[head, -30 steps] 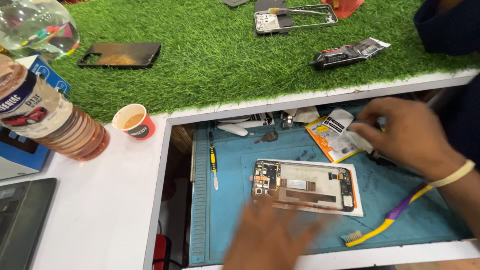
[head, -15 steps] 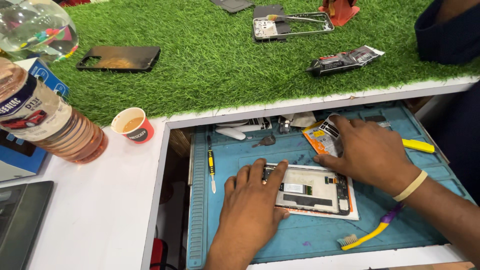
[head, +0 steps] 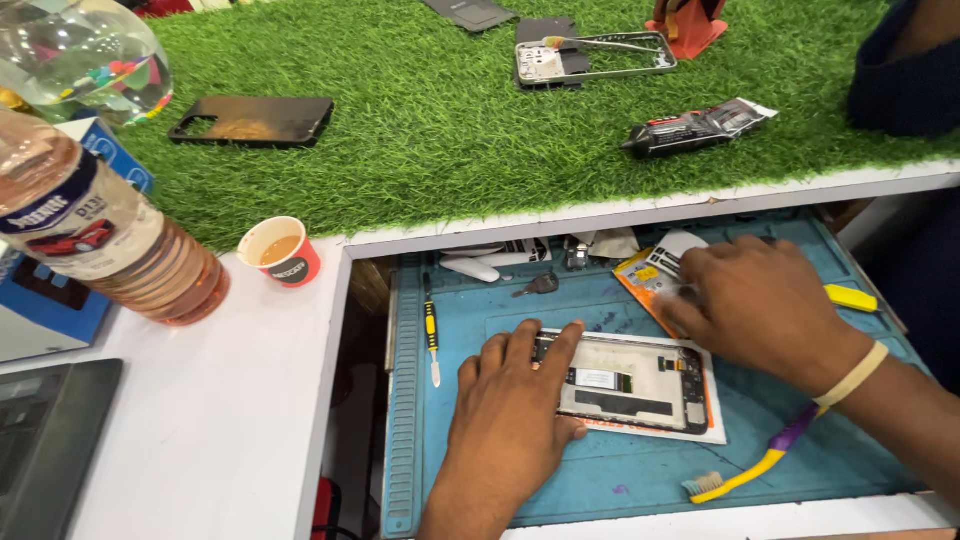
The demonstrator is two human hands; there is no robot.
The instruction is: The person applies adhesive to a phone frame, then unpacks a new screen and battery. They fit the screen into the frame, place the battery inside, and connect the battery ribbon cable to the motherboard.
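An opened phone with its insides showing lies on a white sheet on the blue work mat. My left hand rests on the phone's left end, fingers across it and thumb against its near edge, holding it steady. My right hand, with a pale band on its wrist, hovers by the phone's far right corner. Its curled fingertips touch an orange packet; whether they pinch anything is hidden.
A yellow-handled screwdriver, a yellow-purple toothbrush and a yellow tool lie on the mat. On the white desk are a paper cup, a bottle and a laptop. On the grass mat lie a black phone, a phone frame and a black tube. Another person's dark sleeve is at far right.
My left hand came in from the near edge and settled on the phone's left end. My right hand moved left from the mat's far right to the orange packet.
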